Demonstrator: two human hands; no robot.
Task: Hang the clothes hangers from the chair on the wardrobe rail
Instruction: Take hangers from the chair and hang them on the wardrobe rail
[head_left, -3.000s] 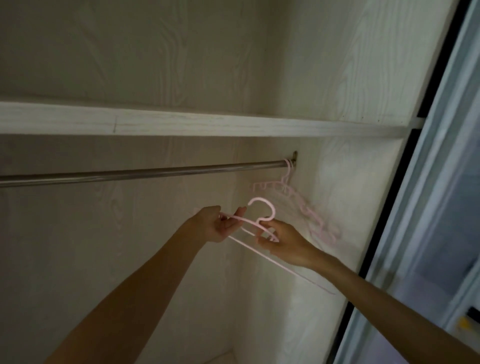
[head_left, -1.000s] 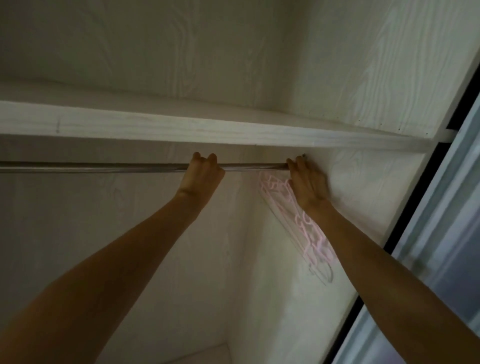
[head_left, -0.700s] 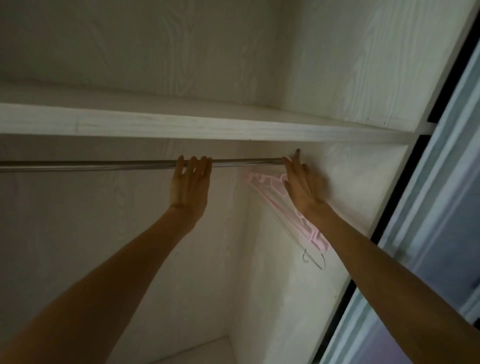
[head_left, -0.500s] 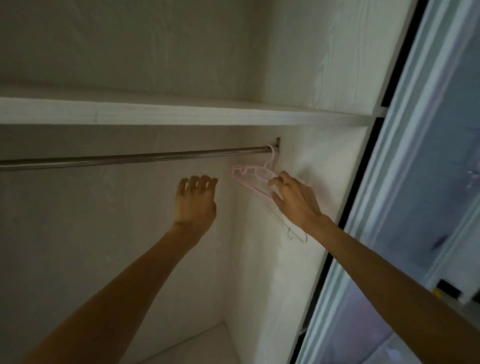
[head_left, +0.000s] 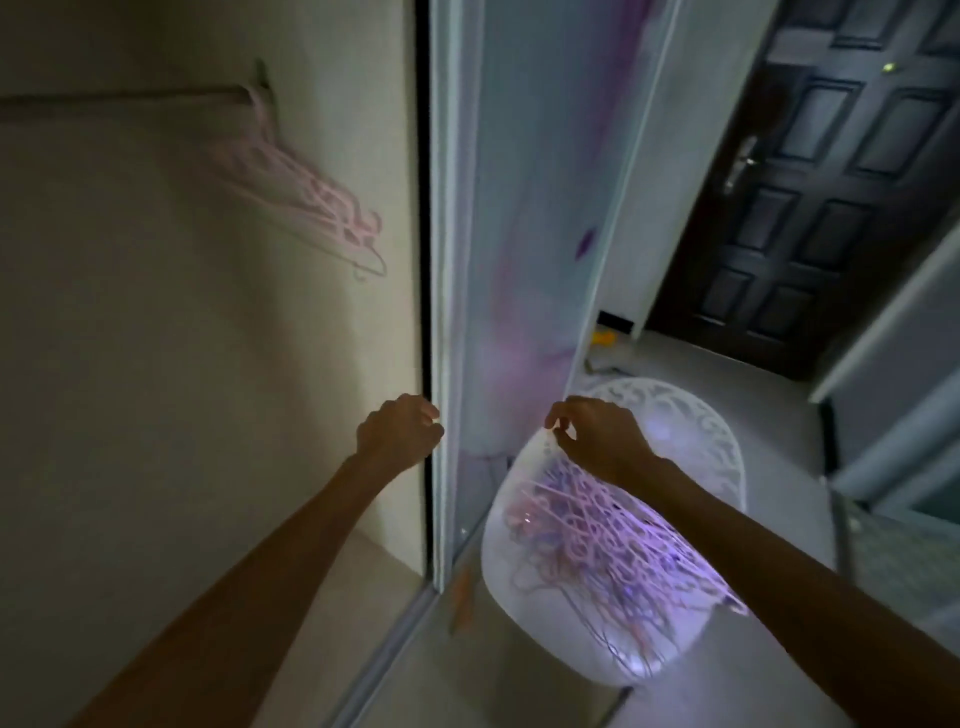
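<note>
Wardrobe interior at left, room at right. Pink hangers (head_left: 306, 192) already hang at the far right end of the wardrobe rail (head_left: 119, 98), against the side panel. A heap of pink hangers (head_left: 597, 535) lies on the seat of the white chair (head_left: 691, 436), near right of the sliding door (head_left: 519, 218). Left hand (head_left: 397, 434): fingers loosely curled, holding nothing. Right hand (head_left: 597, 439): above the heap, fingertips pinched together; whether they hold a hanger cannot be told.
</note>
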